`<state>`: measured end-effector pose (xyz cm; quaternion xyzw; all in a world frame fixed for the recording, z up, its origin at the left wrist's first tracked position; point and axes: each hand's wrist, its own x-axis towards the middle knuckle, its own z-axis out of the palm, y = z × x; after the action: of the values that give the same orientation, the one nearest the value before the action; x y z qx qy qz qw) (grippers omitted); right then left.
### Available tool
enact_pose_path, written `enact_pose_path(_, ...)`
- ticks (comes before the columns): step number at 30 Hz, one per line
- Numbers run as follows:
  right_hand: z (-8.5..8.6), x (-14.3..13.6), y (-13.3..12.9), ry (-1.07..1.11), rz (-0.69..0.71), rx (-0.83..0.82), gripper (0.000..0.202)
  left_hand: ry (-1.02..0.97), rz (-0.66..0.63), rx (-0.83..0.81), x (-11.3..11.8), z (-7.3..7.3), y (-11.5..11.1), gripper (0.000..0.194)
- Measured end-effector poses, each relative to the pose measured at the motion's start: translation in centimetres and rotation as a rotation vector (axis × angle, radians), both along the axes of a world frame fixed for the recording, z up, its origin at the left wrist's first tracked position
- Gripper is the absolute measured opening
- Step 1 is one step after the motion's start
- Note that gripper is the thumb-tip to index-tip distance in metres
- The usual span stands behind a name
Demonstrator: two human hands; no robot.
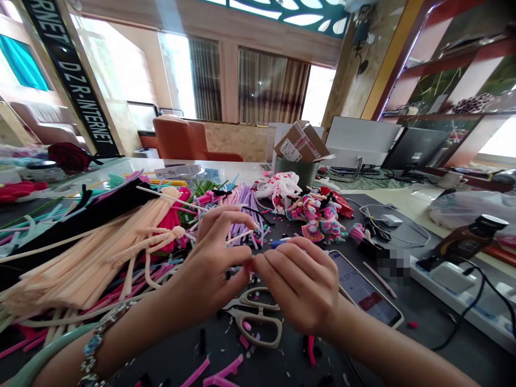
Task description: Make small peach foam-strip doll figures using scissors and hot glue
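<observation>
My left hand (pixel 220 263) and my right hand (pixel 300 282) meet at their fingertips above the dark table. The left thumb and index finger pinch together while its other fingers curl loosely above. My right hand is closed, knuckles up, its fingertips pressed against the left ones. Whatever sits between the fingertips is too small and hidden to name. Below the hands lies a pair of scissors (pixel 262 329) with beige handles. A blue pen-like object (pixel 278 243) shows partly behind my right hand. To the left is a thick bundle of peach pipe cleaners (pixel 88 252).
Lilac pipe cleaners (pixel 246 207) and pink fuzzy figures (pixel 316 215) lie beyond the hands. A phone (pixel 365 290) rests right of my right hand, near a white power strip (pixel 455 290) and a brown bottle (pixel 463 239). Pink offcuts (pixel 223 372) litter the front.
</observation>
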<state>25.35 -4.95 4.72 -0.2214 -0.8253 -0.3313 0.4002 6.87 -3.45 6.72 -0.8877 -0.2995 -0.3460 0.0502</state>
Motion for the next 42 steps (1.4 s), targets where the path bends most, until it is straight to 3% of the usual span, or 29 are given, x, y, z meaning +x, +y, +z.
enact_pose_path(10, 0.4, 0.8, 0.6, 0.046, 0.032, -0.046, 0.012, -0.171, -0.034, -0.384, -0.1, 0.0, 0.5, 0.015)
enact_pose_path(17, 1.2, 0.9, -0.2, 0.121, 0.068, -0.047, 0.011, -0.421, -0.131, -0.422, 0.0, -0.4, 0.4, 0.013)
enact_pose_path(23, 3.5, 1.1, -2.7, 0.109, 0.038, -0.145, 0.007, -0.412, -0.232, -0.461, -0.4, 0.2, -0.8, 0.015)
enact_pose_path(28, 3.6, 1.0, -3.7, 0.008, 0.047, -0.199, 0.017, -0.403, -0.288, -0.647, 0.2, -1.0, -0.7, 0.012)
enact_pose_path(31, 2.8, -0.1, -4.2, 0.029, -0.034, -0.124, 0.024, -0.318, -0.251, -0.565, 0.4, -1.4, -0.3, 0.01)
enact_pose_path(34, 2.4, -0.9, -4.3, 0.066, -0.082, -0.057, 0.028, -0.199, -0.193, -0.321, 0.2, -1.1, -0.2, 0.013)
enact_pose_path(38, 2.9, -0.9, -4.4, 0.082, -0.066, -0.098, 0.032, -0.123, -0.137, 0.006, -0.3, -0.3, -0.1, 0.018)
enact_pose_path(42, 2.7, -0.8, -4.8, 0.099, -0.07, -0.083, 0.027, -0.135, -0.085, 0.089, -0.8, 0.3, 0.2, 0.017)
